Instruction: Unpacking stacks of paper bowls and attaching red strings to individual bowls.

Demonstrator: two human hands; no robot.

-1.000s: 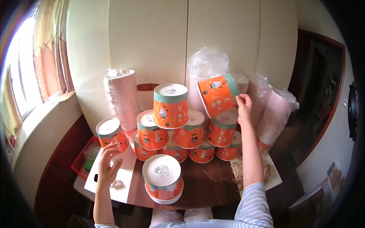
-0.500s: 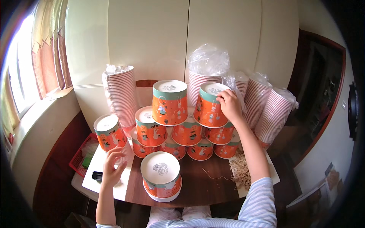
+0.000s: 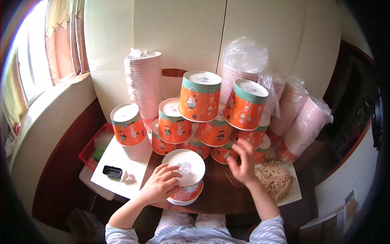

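Right in front of me an upside-down orange paper tub (image 3: 186,192) with a green band and white base sits on a white round piece (image 3: 183,202), perhaps a lid. My left hand (image 3: 161,184) is closed on its left side, fingers over the edge of the base and the thumb lower down. My right hand (image 3: 243,164) hangs open and empty to the right of that tub, thumb and fingers apart. Behind it rises a pyramid of matching upturned tubs, topped by a left tub (image 3: 200,97) and a slightly tilted right tub (image 3: 245,105).
A nested stack (image 3: 145,81) stands behind on the left; several plastic-wrapped stacks (image 3: 306,126) lean at the right. Another tub (image 3: 128,126) tops a short stack. A black tray (image 3: 112,172), crumpled tissue (image 3: 128,176), red basket (image 3: 90,152) and shredded straw (image 3: 275,179) lie about the table (image 3: 221,199).
My right hand has left the upper right tub and come down toward me. My left hand has moved right onto the near tub. The whole view has shifted somewhat.
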